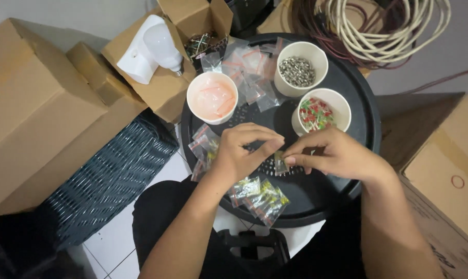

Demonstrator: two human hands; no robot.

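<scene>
My left hand [244, 152] and my right hand [333, 154] meet over the round black tray [365, 111], both pinching a small clear zip bag [280, 164] between their fingertips. Filled little bags with yellow-green parts [262, 196] lie at the tray's near edge, just below my left wrist. More small bags [203, 147] sit to the left of my left hand. Behind my right hand stands a white cup of red and green parts [319, 113].
A white cup of small metal parts [297, 71] and a white cup of empty clear bags [212, 97] stand on the tray, with loose empty bags [249, 67] between them. Cardboard boxes [37, 108] and a dark woven basket [115, 173] lie left; a white bulb [161, 46] rests on a box. Coiled cables [378, 26] lie behind.
</scene>
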